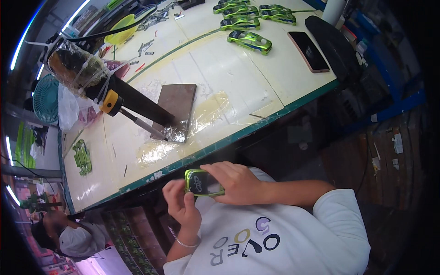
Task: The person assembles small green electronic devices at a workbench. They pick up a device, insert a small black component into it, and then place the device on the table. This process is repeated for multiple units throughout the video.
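1. So, clock = from the held part, 12 being picture-top. The green car shell (196, 182) is sitting between both hands, just off the table's near edge, dark window side showing.
2. Right hand (238, 183) is gripping it from 3 o'clock, fingers over the far side, thumb mostly hidden.
3. Left hand (181, 201) is holding its fingers curled at the 9 o'clock end, thumb by the near corner; blurred, can't tell if it's pinching.
4. Worktable (252, 91) is spanning 9 to 1.
5. Brown plate (181, 98) is lying at 11, black tube (140, 98) leaning across it.
6. Lone green shell (82, 157) is resting between 9 and 10.
7. Phone (309, 50) is lying at 1.
8. More green shells (250, 41) are clustering between 12 and 1.
9. Yellow basket (121, 30) is sitting at 11.
10. Teal fan (46, 97) is standing at 10.
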A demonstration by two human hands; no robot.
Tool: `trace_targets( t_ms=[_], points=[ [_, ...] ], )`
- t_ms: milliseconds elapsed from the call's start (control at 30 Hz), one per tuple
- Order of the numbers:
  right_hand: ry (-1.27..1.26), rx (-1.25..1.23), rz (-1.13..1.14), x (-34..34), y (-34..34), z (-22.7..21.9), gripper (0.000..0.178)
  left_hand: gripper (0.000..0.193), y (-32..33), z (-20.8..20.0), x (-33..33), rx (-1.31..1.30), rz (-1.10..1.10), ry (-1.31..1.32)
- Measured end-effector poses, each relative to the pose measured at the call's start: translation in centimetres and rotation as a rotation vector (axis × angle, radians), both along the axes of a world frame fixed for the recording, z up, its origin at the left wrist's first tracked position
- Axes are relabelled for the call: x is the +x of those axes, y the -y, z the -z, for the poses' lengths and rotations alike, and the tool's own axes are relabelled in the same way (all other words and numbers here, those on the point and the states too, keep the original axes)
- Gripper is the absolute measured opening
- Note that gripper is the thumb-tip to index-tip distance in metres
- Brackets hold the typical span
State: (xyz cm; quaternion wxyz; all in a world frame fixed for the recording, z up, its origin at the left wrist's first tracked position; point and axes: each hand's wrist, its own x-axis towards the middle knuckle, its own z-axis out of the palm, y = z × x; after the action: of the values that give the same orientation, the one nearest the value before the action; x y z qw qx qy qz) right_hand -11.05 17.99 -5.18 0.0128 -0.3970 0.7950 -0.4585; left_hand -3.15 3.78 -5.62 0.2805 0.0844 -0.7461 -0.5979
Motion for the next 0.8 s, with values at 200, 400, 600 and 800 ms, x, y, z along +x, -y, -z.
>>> trace_targets(
  t_ms=[200,400,600,800],
  points=[
    [-0.151,0.031,-0.185,-4.6,-1.0,-1.3,0.045,0.032,-0.6,-0.6,-0.3,0.798,0.124,0.186],
    [-0.249,0.190,0.513,-19.2,-3.7,0.5,0.016,0.032,0.4,0.1,0.6,0.791,0.125,0.221],
    [0.083,0.272,0.407,-20.4,-3.0,-0.2,0.015,0.030,0.3,0.5,0.8,0.783,0.094,0.256],
    [0.236,0.183,0.356,-22.6,-3.8,-0.6,0.015,0.029,0.5,0.7,0.8,0.774,0.136,0.256]
  ],
)
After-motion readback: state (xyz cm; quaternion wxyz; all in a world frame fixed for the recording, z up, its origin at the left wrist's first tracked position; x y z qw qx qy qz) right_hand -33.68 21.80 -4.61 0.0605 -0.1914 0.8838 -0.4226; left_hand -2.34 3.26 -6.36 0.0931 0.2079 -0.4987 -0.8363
